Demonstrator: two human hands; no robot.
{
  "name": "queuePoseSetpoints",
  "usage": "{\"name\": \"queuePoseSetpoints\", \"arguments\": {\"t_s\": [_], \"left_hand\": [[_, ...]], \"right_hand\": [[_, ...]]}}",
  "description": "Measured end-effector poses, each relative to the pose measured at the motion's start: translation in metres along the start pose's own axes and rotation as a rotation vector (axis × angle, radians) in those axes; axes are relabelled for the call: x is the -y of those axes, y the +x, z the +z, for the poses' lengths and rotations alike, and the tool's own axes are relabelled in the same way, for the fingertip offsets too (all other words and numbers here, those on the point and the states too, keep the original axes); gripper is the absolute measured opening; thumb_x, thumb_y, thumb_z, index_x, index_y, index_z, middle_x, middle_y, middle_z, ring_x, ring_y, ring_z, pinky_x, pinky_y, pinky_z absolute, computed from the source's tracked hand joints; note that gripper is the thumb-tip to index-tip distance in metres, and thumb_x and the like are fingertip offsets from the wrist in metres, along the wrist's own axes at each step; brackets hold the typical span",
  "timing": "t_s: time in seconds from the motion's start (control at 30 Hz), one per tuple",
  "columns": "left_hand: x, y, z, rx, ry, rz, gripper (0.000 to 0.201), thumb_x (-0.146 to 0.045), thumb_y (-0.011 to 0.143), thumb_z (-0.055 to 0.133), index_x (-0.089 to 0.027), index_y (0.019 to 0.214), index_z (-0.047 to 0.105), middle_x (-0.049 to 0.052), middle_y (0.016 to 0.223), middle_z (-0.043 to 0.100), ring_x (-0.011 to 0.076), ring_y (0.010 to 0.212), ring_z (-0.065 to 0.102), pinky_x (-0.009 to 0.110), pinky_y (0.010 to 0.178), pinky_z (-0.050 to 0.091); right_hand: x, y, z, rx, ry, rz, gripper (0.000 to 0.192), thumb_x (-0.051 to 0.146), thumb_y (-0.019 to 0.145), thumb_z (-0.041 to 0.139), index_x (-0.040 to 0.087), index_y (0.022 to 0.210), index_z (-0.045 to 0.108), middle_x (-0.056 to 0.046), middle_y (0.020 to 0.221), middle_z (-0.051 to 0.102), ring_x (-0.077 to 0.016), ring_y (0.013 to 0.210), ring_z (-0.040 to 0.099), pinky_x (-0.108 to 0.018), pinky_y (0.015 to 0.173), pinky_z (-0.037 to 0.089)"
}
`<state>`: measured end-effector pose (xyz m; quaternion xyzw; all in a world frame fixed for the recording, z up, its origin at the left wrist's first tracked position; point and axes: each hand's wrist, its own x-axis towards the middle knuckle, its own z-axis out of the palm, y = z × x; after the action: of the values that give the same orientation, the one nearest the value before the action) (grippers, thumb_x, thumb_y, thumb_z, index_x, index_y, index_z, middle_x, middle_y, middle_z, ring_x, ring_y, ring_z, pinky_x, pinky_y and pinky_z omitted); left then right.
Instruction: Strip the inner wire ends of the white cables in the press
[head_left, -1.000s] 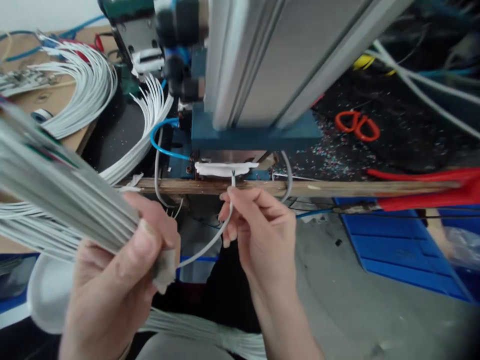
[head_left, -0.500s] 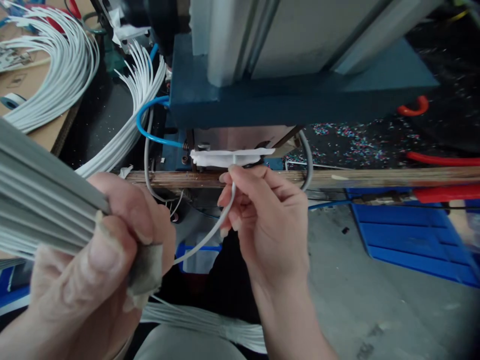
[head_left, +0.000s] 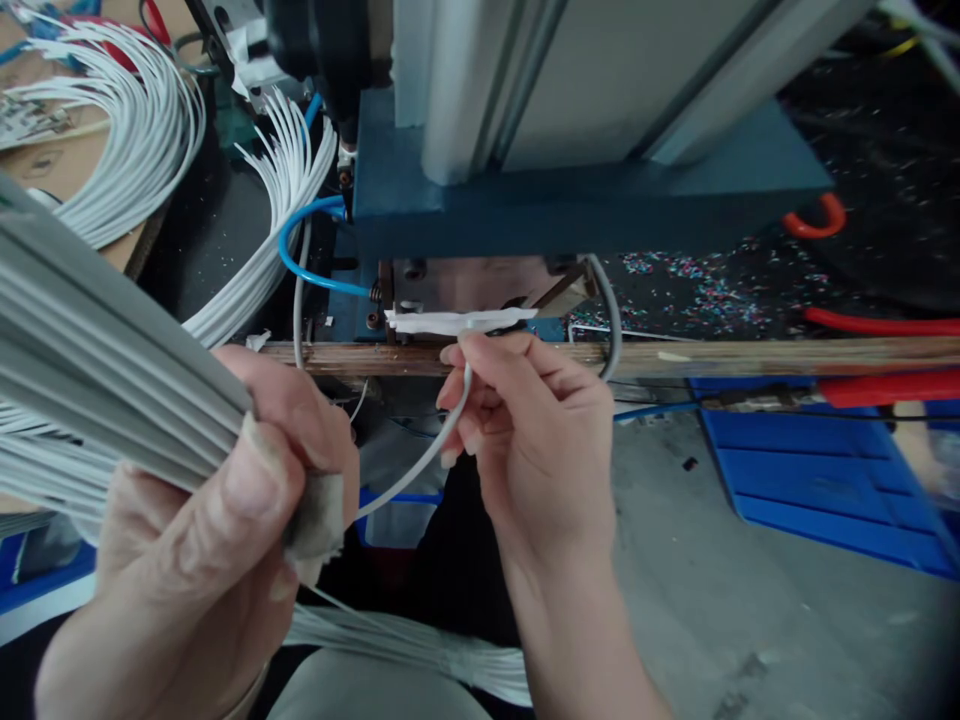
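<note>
My left hand (head_left: 202, 540) is wrapped round a thick bundle of grey-white cables (head_left: 112, 350), close to the camera, with a piece of worn tape (head_left: 319, 515) on one of its fingers. Between thumb and fingers, my right hand (head_left: 544, 430) pinches a single white cable (head_left: 427, 455) near its end. That end points at a white wrapped strip (head_left: 465, 320) at the low opening of a blue-grey machine (head_left: 585, 205); whether it touches the strip I cannot tell. The single cable curves back and down behind my left hand.
A wooden edge (head_left: 712, 355) runs along the bench front. Fanned white cables (head_left: 292, 170) lie left of the machine, near a curved cable bundle (head_left: 161, 140). More cables (head_left: 420, 645) rest across my lap. Coloured scraps (head_left: 705, 285) litter the bench; a blue crate (head_left: 810, 470) is below right.
My left hand has shifted slightly to the right with its bundle. My right hand stays nearly in place, still pinching the cable. The view has shifted a little, and the cable end is less exposed.
</note>
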<state>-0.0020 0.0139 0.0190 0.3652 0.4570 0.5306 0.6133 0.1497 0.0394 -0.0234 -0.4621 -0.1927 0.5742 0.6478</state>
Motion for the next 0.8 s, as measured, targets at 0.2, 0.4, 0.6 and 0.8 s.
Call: {"name": "queuePoseSetpoints", "arguments": {"t_s": [0.2, 0.4, 0.6, 0.8], "left_hand": [[-0.004, 0.002, 0.005, 0.034, -0.007, 0.099, 0.016, -0.037, 0.087, 0.081, -0.022, 0.087, 0.075, -0.002, 0.073, 0.064, 0.0094, 0.054, 0.054, 0.019, 0.04, 0.041], [-0.005, -0.002, 0.007, 0.022, -0.051, 0.065, 0.017, -0.035, 0.089, 0.079, -0.019, 0.092, 0.076, 0.0, 0.08, 0.062, 0.0064, 0.05, 0.045, 0.021, 0.045, 0.043], [0.009, -0.01, 0.012, -0.084, -0.213, -0.058, 0.007, -0.025, 0.086, 0.08, -0.021, 0.092, 0.08, 0.002, 0.085, 0.065, 0.0073, 0.063, 0.051, 0.011, 0.047, 0.043], [0.018, -0.011, 0.007, -0.044, -0.178, -0.141, 0.011, -0.027, 0.087, 0.078, -0.02, 0.095, 0.079, 0.001, 0.078, 0.063, 0.0075, 0.059, 0.053, 0.013, 0.049, 0.046]], "right_hand": [[0.001, 0.001, 0.001, 0.006, -0.002, -0.009, 0.02, 0.025, 0.08, 0.074, 0.019, 0.063, 0.069, 0.005, 0.053, 0.067, -0.0055, 0.032, 0.051, -0.015, 0.031, 0.044], [-0.006, -0.001, -0.009, 0.064, -0.02, -0.056, 0.021, 0.025, 0.085, 0.077, 0.019, 0.067, 0.07, 0.005, 0.055, 0.07, -0.0056, 0.034, 0.054, -0.014, 0.034, 0.045], [-0.019, -0.027, -0.032, 0.139, -0.212, -0.221, 0.014, 0.02, 0.094, 0.074, 0.02, 0.08, 0.072, 0.004, 0.065, 0.073, -0.0059, 0.044, 0.062, -0.014, 0.045, 0.052], [-0.024, -0.039, -0.04, 0.172, -0.302, -0.35, 0.015, 0.015, 0.095, 0.071, 0.021, 0.081, 0.071, 0.004, 0.064, 0.072, -0.0063, 0.045, 0.063, -0.014, 0.046, 0.05]]}}
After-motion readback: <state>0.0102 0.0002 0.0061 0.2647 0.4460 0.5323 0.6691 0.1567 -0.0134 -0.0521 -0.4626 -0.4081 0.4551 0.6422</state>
